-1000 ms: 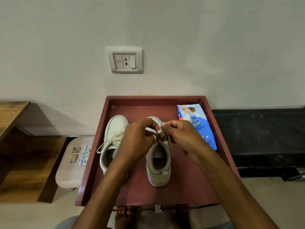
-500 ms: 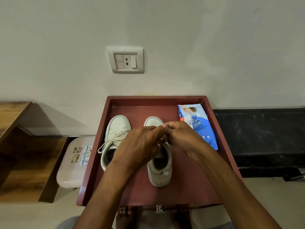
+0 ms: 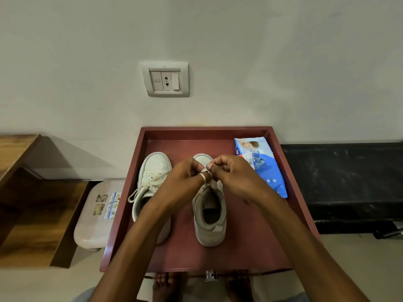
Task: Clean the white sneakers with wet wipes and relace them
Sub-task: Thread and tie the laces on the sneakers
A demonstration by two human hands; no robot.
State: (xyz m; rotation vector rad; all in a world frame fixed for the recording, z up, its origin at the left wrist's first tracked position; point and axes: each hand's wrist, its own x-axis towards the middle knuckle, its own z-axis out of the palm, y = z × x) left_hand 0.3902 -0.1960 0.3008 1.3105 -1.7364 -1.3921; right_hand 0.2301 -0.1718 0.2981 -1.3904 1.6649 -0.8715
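Red-brown table (image 3: 250, 247), raised rim all round. Wipes pack (image 3: 268, 171) lies flat by the far right corner. Just left of the pack: sneaker (image 3: 210, 225), toe pointing away. Farther left of the pack: second sneaker (image 3: 156, 168), laced, parallel, apart from the first.

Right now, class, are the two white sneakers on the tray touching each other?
Apart. The head view shows bare red tray between the left sneaker and the right sneaker, at both toes and heels.

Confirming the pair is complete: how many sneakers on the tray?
2. The laced sneaker stands at the red tray's left; the middle sneaker beside it, lace pinched by the left hand and right hand. None looks hidden.
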